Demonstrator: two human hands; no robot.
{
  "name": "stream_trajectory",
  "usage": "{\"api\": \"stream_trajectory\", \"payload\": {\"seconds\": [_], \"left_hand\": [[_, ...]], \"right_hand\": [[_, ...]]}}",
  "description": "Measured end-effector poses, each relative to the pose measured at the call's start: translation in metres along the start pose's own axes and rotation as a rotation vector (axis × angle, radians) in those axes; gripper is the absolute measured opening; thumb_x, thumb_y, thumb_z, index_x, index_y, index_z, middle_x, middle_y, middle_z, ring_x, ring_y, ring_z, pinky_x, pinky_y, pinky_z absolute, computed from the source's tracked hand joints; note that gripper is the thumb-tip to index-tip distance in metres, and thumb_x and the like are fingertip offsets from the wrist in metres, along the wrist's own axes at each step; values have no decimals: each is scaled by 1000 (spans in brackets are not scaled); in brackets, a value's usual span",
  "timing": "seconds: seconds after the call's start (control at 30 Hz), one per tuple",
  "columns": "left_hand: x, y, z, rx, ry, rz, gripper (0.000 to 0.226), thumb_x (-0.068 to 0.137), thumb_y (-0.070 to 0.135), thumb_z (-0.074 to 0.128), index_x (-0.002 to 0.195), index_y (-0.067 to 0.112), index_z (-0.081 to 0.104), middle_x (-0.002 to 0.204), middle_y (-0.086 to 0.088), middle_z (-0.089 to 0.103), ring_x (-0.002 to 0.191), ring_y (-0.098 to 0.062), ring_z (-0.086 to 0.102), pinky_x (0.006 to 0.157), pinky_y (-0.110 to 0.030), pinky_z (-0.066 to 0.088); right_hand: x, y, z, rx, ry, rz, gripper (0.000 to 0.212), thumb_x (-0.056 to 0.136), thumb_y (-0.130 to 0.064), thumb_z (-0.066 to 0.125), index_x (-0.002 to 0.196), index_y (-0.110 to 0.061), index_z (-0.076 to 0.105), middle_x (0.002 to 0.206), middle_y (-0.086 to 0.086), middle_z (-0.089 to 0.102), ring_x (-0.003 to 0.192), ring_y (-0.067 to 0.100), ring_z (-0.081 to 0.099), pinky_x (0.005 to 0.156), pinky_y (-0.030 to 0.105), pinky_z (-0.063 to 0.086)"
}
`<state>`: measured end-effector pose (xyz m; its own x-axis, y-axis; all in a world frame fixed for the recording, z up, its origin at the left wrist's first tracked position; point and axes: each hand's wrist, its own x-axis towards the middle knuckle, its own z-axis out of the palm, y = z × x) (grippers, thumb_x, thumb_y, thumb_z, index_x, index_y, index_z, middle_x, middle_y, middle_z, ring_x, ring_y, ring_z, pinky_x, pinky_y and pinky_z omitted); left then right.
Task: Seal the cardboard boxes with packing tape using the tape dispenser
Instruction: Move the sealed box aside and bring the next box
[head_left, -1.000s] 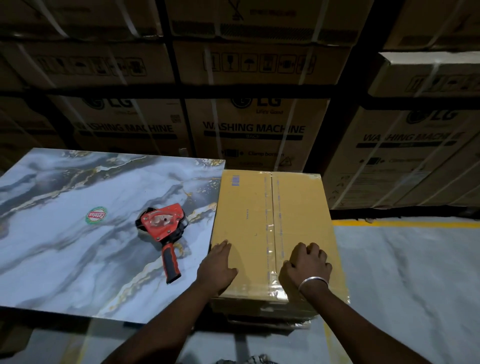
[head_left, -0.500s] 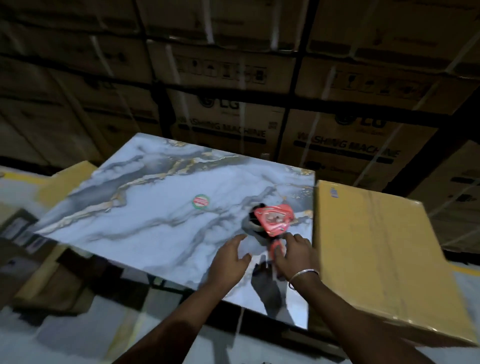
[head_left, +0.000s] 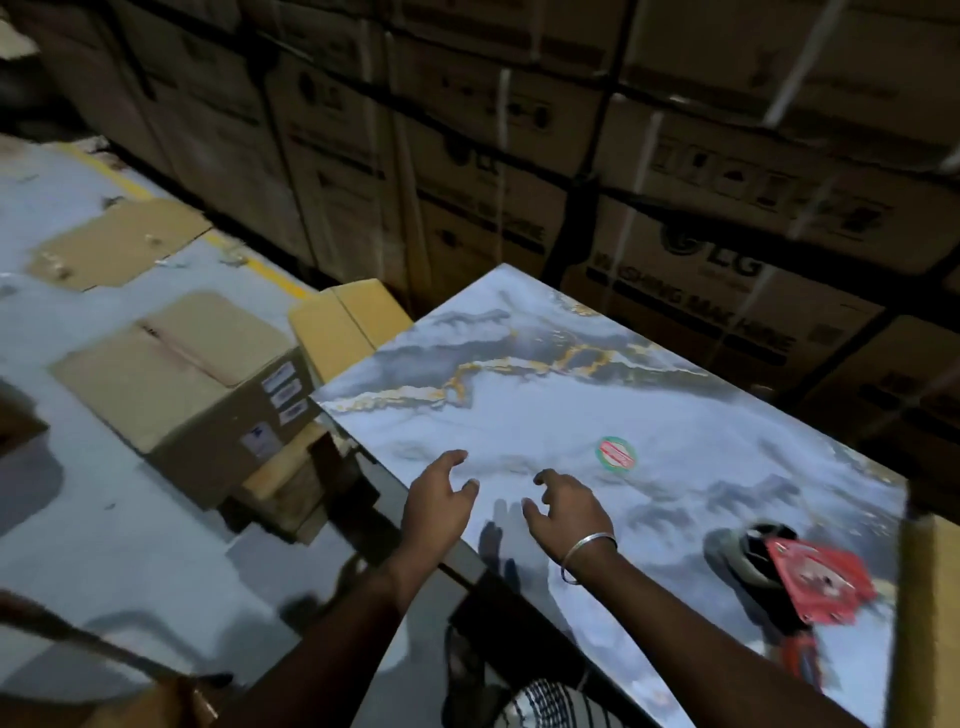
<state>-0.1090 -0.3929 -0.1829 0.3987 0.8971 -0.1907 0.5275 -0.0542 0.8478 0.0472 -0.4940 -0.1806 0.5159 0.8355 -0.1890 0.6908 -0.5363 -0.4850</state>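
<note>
two hands are held over the near part of a marble-patterned worktop (head_left: 519, 415), and nothing is gripped by either. the left hand (head_left: 436, 501) is seen with its fingers loosely spread and slightly curled, above the worktop's near-left edge; the right hand (head_left: 569, 506) is likewise spread, fingers bent and apart, with a metal bangle (head_left: 587, 556) worn at its wrist. whether the worktop is touched by either hand cannot be told. the red tape dispenser (head_left: 815, 582) is laid on the worktop well to the right of the right hand, near the worktop's right edge, and is blurred. a round green and red sticker (head_left: 616, 454) is seen just beyond the right hand. to the left of the left hand and lower, on the floor, a brown cardboard box (head_left: 176, 384) with white labels on its side is set, its top flaps closed; beyond it, a yellow cardboard box (head_left: 343, 322) is placed beside the worktop's far-left corner. flattened cardboard (head_left: 114, 244) is spread farther left on the floor. beyond both hands, stacked washing machine cartons (head_left: 701, 218) are ranged.
</note>
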Motion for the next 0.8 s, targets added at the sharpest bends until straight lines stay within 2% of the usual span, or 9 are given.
{"api": "stream_trajectory", "payload": {"seconds": [0.17,0.23,0.33,0.43,0.53,0.57,0.63,0.73,0.8], "left_hand": [[63,-27,-66,-36,105,-105,39,95,17,64,134,16,59,137,3,59,128,-16,53,105,-26,40],[88,-33,-95,-55,151,-154,38,94,16,66,132,13,61,134,-2,61,122,-19,57,99,-25,42],[121,-41,-133,-46,196,-205,38,92,14,66,130,13,61,126,-5,65,101,-16,62,85,-23,43],[147,-45,-169,-116,273,-232,35,90,19,67,124,14,63,123,-6,65,110,-21,61,92,-31,49],[174,-62,-204,-218,286,-291,28,91,21,66,119,19,62,115,-3,66,97,-12,64,80,-19,52],[186,-73,-216,-235,293,-301,27,89,27,66,116,23,62,113,-1,68,95,-11,66,83,-23,55],[211,-94,-243,-240,340,-337,30,81,40,64,108,26,64,107,1,71,96,-18,69,90,-42,57],[247,-123,-288,-192,429,-391,29,89,26,62,117,21,64,117,0,67,107,-23,64,95,-41,54],[270,-139,-322,-207,489,-412,35,89,29,61,123,23,62,128,-3,64,115,-25,60,98,-44,52]], "right_hand": [[83,-74,37,19,-133,-107,43,96,-42,58,132,-19,56,117,4,65,105,23,63,81,32,51],[118,-105,49,29,-181,-147,44,96,-42,58,133,-19,56,117,5,66,107,24,63,84,33,51],[163,-150,62,37,-250,-206,43,96,-38,60,133,-15,58,115,9,68,109,26,63,85,33,50],[201,-191,73,49,-295,-241,42,96,-37,62,130,-13,59,108,11,70,103,30,65,79,34,51],[234,-233,87,58,-338,-259,41,96,-39,61,127,-13,59,97,11,71,90,31,68,72,35,54],[245,-247,93,60,-350,-271,40,96,-39,62,127,-14,60,96,11,72,89,31,68,71,35,54],[268,-277,106,49,-366,-291,36,96,-37,62,123,-14,62,99,12,71,93,32,67,70,33,49],[303,-325,132,30,-395,-284,26,94,-34,63,107,-12,64,102,15,70,98,36,64,73,35,49],[329,-356,153,23,-417,-257,26,93,-33,65,108,-12,65,105,15,70,101,35,65,77,35,50]]}}
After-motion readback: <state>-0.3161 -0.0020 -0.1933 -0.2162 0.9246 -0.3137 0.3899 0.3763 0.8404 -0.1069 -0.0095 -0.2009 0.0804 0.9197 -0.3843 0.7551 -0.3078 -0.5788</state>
